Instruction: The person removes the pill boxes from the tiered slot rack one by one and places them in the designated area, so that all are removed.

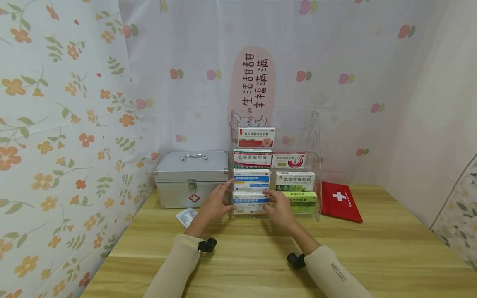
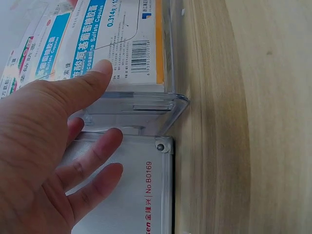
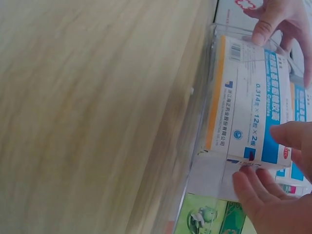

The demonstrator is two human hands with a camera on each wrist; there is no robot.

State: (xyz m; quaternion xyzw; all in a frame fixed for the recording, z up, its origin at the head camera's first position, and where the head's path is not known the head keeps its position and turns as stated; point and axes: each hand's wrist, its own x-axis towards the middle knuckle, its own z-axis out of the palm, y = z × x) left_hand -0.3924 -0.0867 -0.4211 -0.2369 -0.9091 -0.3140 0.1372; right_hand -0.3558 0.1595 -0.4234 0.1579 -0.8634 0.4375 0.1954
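A white, blue and orange medicine box (image 1: 250, 204) stands in the bottom left slot of a clear acrylic rack (image 2: 141, 100). At its left end is my left hand (image 1: 216, 203), its thumb (image 2: 92, 85) touching the box front and its other fingers spread beside the rack wall. My right hand (image 1: 279, 207) grips the right end of the box, thumb on the front and fingers curled at the end face (image 3: 248, 164). A matching blue-and-white box (image 1: 251, 180) sits one tier above. The green box (image 1: 299, 199) is to the right.
Upper tiers hold several more medicine boxes, including a red-and-white one (image 1: 256, 137) at the top. A silver first-aid case (image 1: 175, 192) stands left of the rack, with a small packet (image 1: 186, 216) before it. A red first-aid pouch (image 1: 340, 203) lies to the right on the wooden table (image 1: 253, 265).
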